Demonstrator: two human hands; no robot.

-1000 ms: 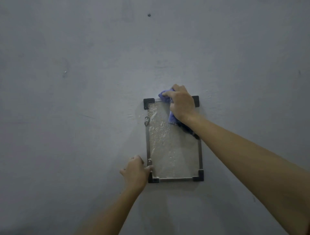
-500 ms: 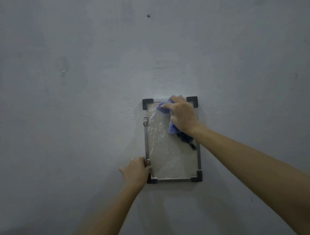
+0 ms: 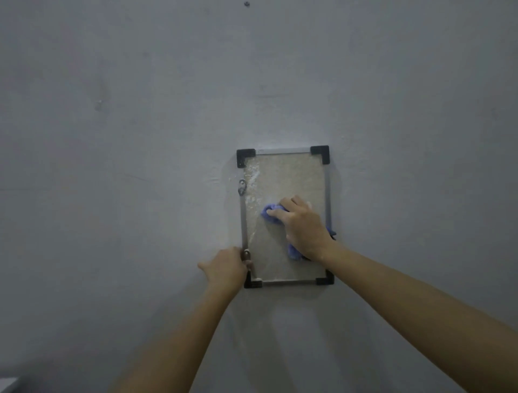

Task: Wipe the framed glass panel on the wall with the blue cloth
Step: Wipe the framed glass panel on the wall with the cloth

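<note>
The framed glass panel (image 3: pixel 286 179) hangs on a grey wall, a metal-edged rectangle with black corner pieces. Its glass looks streaked and speckled along the left side. My right hand (image 3: pixel 301 227) presses the bunched blue cloth (image 3: pixel 270 213) against the middle of the glass, fingers curled over it; more cloth shows below the palm. My left hand (image 3: pixel 225 268) grips the frame's left edge near the lower left corner, by a metal clip.
A metal hanger tab (image 3: pixel 242 187) sits on the frame's left rail. A small screw (image 3: pixel 246 4) sticks out of the wall high above. The grey wall (image 3: pixel 112 168) fills the rest of the view.
My right hand has slid the blue cloth down from the panel's top edge to its middle. My left hand has kept its grip at the lower left corner.
</note>
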